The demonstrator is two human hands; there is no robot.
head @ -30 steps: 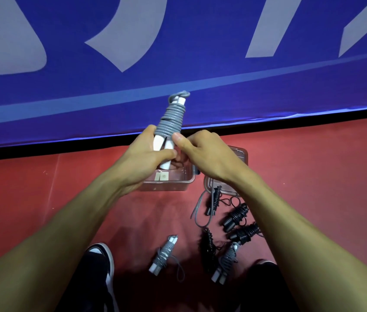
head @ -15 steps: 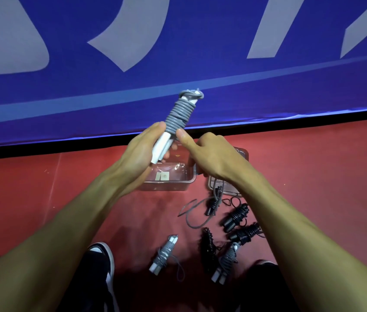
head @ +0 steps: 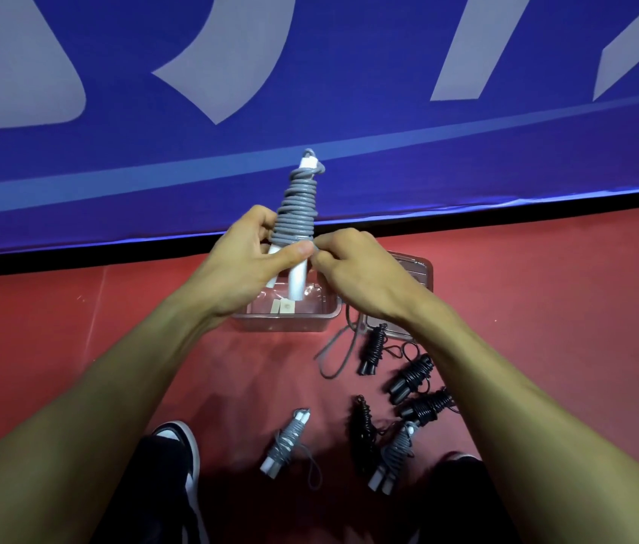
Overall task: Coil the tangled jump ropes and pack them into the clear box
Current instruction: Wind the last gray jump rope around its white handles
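Take the clear box (head: 290, 321) on the red floor (head: 94, 347) as your reference. Left of it and nearer you is your shoe (head: 180, 445). Directly above the box, your left hand (head: 247, 265) grips the grey jump rope (head: 297, 208) by its paired white handles, thumb across the lowest turn of cord and fingers curled behind; the bundle stands nearly upright, its top tilted slightly right against the blue banner (head: 349, 53). Keep that thumb pressing the last turn so the coil cannot spring loose.

Just right of the bundle, still above the box, your right hand (head: 357, 276) pinches the cord where it leaves the coil. Its loose tail (head: 343, 347) drops to the floor off the box's right front corner. That tail looks like the only cord left to wind, so lay each new turn snug against the one above it, moving down the handles, and hold light tension throughout. Finish by tucking the end under a turn before you let go, or the wrap will probably slacken in the box.

The box holds no rope that I can see. Behind its right side lies what appears to be its lid (head: 412, 268). In front of the box, a coiled grey rope (head: 286, 445) waits; right of that are several black coiled ropes (head: 412, 376) and another grey one (head: 392, 457), all still to pack.
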